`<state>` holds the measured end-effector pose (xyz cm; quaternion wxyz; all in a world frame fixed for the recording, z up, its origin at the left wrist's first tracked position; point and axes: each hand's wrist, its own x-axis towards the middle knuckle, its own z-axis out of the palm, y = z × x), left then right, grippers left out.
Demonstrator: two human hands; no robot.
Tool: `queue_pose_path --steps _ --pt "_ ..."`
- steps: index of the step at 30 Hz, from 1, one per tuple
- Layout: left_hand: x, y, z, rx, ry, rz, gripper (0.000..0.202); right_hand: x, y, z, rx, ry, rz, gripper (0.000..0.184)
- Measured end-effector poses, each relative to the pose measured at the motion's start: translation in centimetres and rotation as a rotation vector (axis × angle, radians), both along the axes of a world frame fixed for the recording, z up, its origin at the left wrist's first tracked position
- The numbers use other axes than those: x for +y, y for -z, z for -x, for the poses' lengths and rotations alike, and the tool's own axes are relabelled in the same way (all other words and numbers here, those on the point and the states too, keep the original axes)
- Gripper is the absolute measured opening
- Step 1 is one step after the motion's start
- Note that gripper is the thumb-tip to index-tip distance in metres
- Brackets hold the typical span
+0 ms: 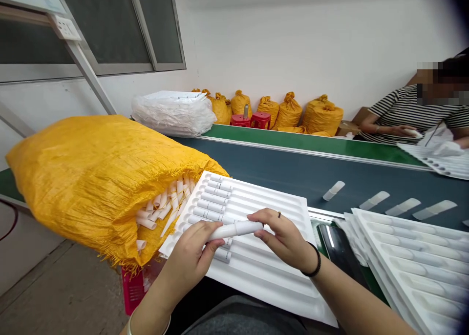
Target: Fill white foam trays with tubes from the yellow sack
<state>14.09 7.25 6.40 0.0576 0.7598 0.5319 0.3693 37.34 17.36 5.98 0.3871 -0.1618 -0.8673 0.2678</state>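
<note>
My left hand (200, 244) and my right hand (278, 235) hold a white plastic tube (236, 229) between them, one at each end. The tube lies nearly level, with a joint line around its middle. Beneath it is a white moulded tray (267, 271) with long grooves. Short white printed tubes (212, 205) lie in the left ends of several grooves; my hands hide some of them. To the left, a yellow woven sack (98, 164) lies on its side, its mouth spilling loose white tube pieces (164, 203) beside the tray.
Beyond the tray runs a grey-blue conveyor belt (252, 161) carrying several white tubes (372, 199). A stack of filled trays (414, 261) and a dark phone-like slab (340, 252) are at right. Across the belt sits a person in a striped shirt (395, 108). Yellow sacks (289, 111) stand along the wall.
</note>
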Motion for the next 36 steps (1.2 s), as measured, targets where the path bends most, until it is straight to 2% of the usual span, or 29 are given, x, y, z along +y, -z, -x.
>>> queue_pose_path --steps 3,6,8,13,15,16,18,20,22,24,28,32,36 --pt "0.1 0.3 -0.4 0.072 -0.017 -0.165 0.033 0.0 0.1 -0.1 -0.047 0.059 0.064 0.026" --pt "0.2 0.4 -0.8 0.168 -0.044 -0.252 0.038 -0.1 -0.1 -0.1 -0.073 0.096 0.194 0.023" --pt "0.2 0.4 -0.9 0.218 -0.051 -0.276 0.04 -0.3 -0.2 -0.1 -0.073 0.083 0.343 0.024" --pt "0.4 0.9 -0.8 0.297 -0.014 -0.328 0.047 -0.3 0.1 0.4 -0.029 0.005 0.846 0.033" --pt "0.5 1.2 -0.7 0.308 -0.009 -0.323 0.047 -0.1 0.5 0.5 -0.037 -0.028 0.954 0.036" --pt "0.6 1.3 -0.6 0.304 -0.015 -0.312 0.046 -0.1 0.6 0.5 -0.048 -0.041 0.955 0.038" --pt "0.7 1.5 -0.6 0.281 -0.042 -0.281 0.04 0.0 0.8 0.3 -0.073 -0.045 0.815 0.043" --pt "0.7 1.5 -0.8 0.242 -0.051 -0.24 0.034 0.0 0.9 0.1 -0.101 -0.015 0.524 0.046" --pt "0.8 1.4 -1.1 0.195 -0.026 -0.205 0.031 -0.1 0.8 -0.2 -0.116 0.015 0.23 0.038" --pt "0.7 1.4 -1.4 0.159 0.007 -0.189 0.029 -0.2 0.7 -0.3 -0.109 0.019 0.047 0.031" --pt "0.9 1.8 -1.8 0.166 0.032 -0.211 0.03 0.0 0.7 -0.5 -0.133 0.019 -0.112 0.031" --pt "1.4 2.7 -1.7 0.164 0.036 -0.284 0.03 0.3 1.5 -0.5 -0.162 0.053 -0.248 0.031" --pt "1.9 3.9 -2.0 0.144 0.067 -0.268 0.031 0.0 2.1 0.2 -0.186 0.019 -0.19 0.032"
